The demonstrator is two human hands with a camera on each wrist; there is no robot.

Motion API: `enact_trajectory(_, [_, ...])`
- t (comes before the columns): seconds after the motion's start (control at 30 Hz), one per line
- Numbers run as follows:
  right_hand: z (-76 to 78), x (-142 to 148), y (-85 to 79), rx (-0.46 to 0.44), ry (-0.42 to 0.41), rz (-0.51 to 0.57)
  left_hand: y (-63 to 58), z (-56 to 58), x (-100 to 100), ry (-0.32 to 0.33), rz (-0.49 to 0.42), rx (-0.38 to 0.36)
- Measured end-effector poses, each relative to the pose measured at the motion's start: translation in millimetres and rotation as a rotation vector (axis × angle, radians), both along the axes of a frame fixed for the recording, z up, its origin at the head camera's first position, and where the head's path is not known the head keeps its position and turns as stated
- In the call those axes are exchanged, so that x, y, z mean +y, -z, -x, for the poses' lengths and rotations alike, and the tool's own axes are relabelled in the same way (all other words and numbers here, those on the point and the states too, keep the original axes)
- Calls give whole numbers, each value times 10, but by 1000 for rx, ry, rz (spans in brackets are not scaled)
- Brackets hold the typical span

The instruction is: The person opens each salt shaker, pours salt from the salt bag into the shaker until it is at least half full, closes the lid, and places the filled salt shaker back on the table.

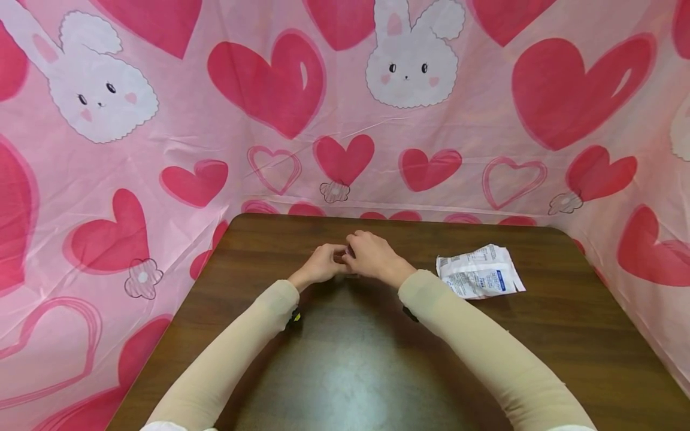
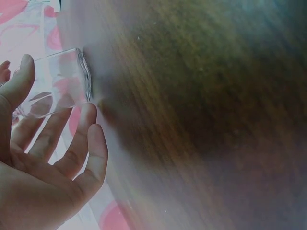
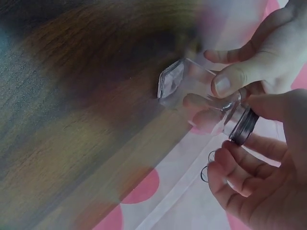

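A small clear glass bottle (image 3: 192, 91) with a flat, angular base and a dark round lid (image 3: 243, 127) is held between both hands just above the table. My left hand (image 1: 321, 263) grips the bottle's clear body between thumb and fingers. In the left wrist view the body (image 2: 67, 79) shows with its base toward the table, while the lid is out of sight. My right hand (image 1: 374, 256) pinches the lid, thumb on one side and fingertips on the other. From the head view the fingers hide most of the bottle.
On the brown wooden table (image 1: 345, 359), a crumpled white packet (image 1: 480, 272) with blue print lies to the right of the hands. Pink cloth (image 1: 345, 120) with hearts and rabbits hangs behind the table and along its sides.
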State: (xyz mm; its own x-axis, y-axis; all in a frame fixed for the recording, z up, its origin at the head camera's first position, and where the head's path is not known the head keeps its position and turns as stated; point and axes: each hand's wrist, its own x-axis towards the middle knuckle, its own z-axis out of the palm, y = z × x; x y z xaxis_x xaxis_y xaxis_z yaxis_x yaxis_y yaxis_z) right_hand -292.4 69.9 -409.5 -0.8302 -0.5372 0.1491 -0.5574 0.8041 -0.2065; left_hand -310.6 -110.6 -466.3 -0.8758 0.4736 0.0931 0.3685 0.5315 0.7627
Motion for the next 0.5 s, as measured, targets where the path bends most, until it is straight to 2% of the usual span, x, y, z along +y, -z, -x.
enact_trajectory(0.2, [4, 16, -2, 4, -36, -15, -11, -19, -6, -2, 1, -21])
enact_trajectory(0.5, [-1, 30, -6, -22, 14, -23, -10, -8, 6, -11, 25, 8])
